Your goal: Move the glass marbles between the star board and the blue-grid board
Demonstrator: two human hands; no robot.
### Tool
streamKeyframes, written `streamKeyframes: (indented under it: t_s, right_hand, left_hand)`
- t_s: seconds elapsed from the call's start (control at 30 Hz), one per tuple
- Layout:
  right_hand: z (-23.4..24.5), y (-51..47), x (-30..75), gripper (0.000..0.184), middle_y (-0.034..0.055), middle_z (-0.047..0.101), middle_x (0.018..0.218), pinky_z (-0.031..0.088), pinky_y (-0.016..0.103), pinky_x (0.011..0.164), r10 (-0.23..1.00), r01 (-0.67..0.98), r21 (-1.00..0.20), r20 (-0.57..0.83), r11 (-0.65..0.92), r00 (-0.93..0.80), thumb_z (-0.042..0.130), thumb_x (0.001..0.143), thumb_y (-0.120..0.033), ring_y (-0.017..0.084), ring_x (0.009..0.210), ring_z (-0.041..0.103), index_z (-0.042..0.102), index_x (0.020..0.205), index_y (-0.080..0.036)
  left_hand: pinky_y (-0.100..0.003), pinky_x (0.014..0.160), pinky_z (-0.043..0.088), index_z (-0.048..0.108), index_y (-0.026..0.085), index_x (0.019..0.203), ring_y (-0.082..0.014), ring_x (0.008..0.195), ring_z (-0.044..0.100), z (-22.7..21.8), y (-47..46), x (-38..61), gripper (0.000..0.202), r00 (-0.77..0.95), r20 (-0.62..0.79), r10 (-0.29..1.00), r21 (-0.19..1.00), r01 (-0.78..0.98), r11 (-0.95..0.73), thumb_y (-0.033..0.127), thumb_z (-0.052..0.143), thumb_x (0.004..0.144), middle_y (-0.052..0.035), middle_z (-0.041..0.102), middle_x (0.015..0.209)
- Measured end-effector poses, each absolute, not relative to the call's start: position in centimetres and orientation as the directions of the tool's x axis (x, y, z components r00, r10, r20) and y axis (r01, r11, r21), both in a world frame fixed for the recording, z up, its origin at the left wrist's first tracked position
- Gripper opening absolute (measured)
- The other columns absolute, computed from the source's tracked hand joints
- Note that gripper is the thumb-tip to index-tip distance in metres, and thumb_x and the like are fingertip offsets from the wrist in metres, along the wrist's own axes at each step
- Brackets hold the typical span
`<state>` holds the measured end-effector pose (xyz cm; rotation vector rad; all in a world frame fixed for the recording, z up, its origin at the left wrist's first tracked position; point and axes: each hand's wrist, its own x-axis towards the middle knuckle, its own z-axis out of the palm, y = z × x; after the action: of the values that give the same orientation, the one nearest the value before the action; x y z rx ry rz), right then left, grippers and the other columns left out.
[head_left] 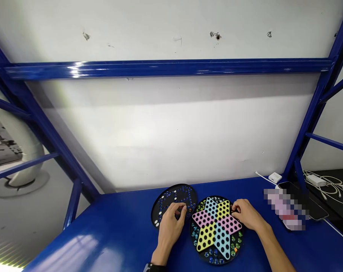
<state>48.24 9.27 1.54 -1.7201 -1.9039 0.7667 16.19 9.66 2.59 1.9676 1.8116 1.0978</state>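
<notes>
A round Chinese checkers board [222, 236] lies on the blue table, with a pink, yellow and light-blue star full of black holes. Glass marbles [215, 257] in several colours sit in the black rim sections around the star. My right hand [247, 214] is at its upper right edge, fingertips pinched together over a rim section. Left of the board lies a black round tray [171, 193] with blue-rimmed holes and a few white pieces. Above its lower right part my left hand [172, 223] has thumb and forefinger curled together. Whatever either pinch holds is too small to tell.
Blue metal frame bars [171, 68] stand around the table against a white wall. At the right lie a phone [304, 200], a partly blurred pink item [286, 211], a white charger [275, 177] and cables [332, 185]. A dark watch [154, 267] is on my left wrist.
</notes>
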Motion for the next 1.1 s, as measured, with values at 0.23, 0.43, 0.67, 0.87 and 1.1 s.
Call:
streamKeyframes:
  t_s: [0.23,0.43,0.67,0.87,1.1]
  right_hand:
    - [1.8,9.5,48.0,0.017,0.0016,0.061,0.077,0.039,0.028,0.068,0.994,0.712,-0.694,0.073,0.107,-0.078,0.061,0.086,-0.03,0.019,0.075,0.058,0.063,0.071,-0.023]
    - [1.4,9.8,48.0,0.015,0.0018,0.06,0.076,0.042,0.029,0.071,0.997,0.739,-0.669,0.059,0.083,-0.058,0.057,0.089,-0.031,0.02,0.08,0.06,0.064,0.078,-0.022]
    - [1.4,9.4,47.9,0.011,0.0028,0.059,0.088,0.041,0.028,0.069,0.994,0.785,-0.613,0.004,0.091,-0.112,0.057,0.086,-0.023,0.018,0.08,0.06,0.065,0.079,-0.022]
    - [1.4,9.4,48.0,0.012,0.0033,0.06,0.092,0.042,0.029,0.071,0.993,0.752,-0.65,0.045,0.11,-0.106,0.056,0.088,-0.025,0.018,0.08,0.06,0.064,0.079,-0.022]
    - [2.7,9.7,47.1,0.028,0.0025,0.059,0.08,0.043,0.03,0.068,0.982,0.522,-0.834,0.18,0.18,-0.052,0.06,0.09,-0.042,0.017,0.07,0.055,0.072,0.077,-0.021]
  left_hand:
    - [-0.032,0.069,0.054,0.07,0.024,0.088,-0.0193,0.074,0.065,2.7,9.7,16.1,0.037,-0.058,0.381,0.923,0.631,0.746,-0.213,0.051,0.046,0.094,-0.0038,0.07,0.085]
    - [-0.03,0.07,0.053,0.071,0.025,0.09,-0.0186,0.076,0.065,3.1,9.2,16.9,0.035,0.014,0.399,0.917,0.607,0.746,-0.275,0.048,0.046,0.096,-0.0027,0.069,0.085]
    - [-0.03,0.071,0.052,0.07,0.025,0.092,-0.0184,0.078,0.064,2.9,9.1,17.2,0.036,0.061,0.383,0.922,0.594,0.748,-0.296,0.049,0.044,0.098,-0.0031,0.069,0.088]
    - [-0.03,0.07,0.053,0.07,0.024,0.091,-0.0184,0.076,0.064,3.1,9.0,17.1,0.037,0.076,0.396,0.915,0.592,0.741,-0.317,0.049,0.043,0.098,-0.0033,0.068,0.085]
    - [-0.029,0.073,0.056,0.071,0.024,0.095,-0.0168,0.076,0.066,3.3,8.6,18.1,0.03,0.127,0.464,0.877,0.571,0.713,-0.406,0.043,0.048,0.098,-0.0031,0.069,0.088]
